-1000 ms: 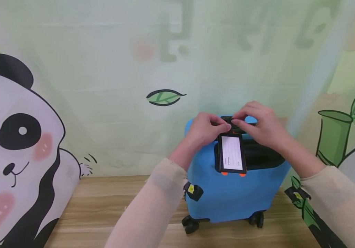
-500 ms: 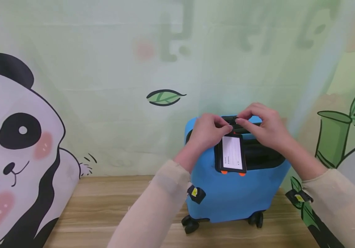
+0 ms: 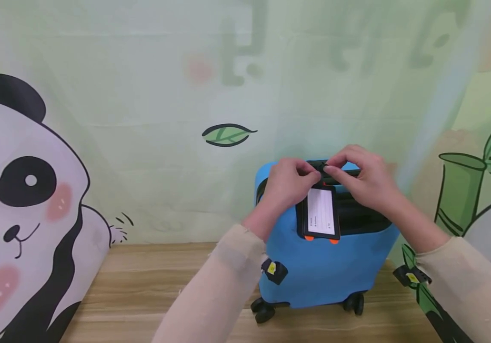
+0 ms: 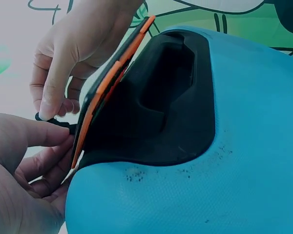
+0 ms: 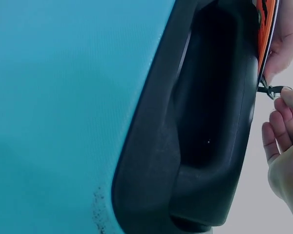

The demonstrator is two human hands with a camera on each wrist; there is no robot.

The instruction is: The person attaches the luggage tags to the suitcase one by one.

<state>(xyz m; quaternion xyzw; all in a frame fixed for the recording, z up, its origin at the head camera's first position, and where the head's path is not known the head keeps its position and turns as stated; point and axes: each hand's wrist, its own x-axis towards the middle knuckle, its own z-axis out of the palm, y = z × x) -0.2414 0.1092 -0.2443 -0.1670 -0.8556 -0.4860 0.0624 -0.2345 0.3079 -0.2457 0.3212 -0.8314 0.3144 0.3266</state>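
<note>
Subject: blue suitcase, upright on its wheels on a wood-grained surface. All places below are given relative to the suitcase.

The luggage tag, a white card in a black frame with orange edging, lies over the left part of the suitcase's black recessed panel, as seen in the head view. Its strap leads off from the tag's far end, near the suitcase's top edge.

Left hand: above the suitcase's top left; its grip appears to pinch the strap close to the tag. Right hand: above the top edge, further right; its grip pinches the strap's outer end between thumb and fingertip, the other fingers loosely curled.

Assessment: the step in hand appears to be working the tag's strap at the suitcase's top, whether fastening or undoing cannot be told. The next move likely calls for the left grip to steady the strap while the right grip draws or threads its end. Whether the strap loops a handle is not discernible.
</note>
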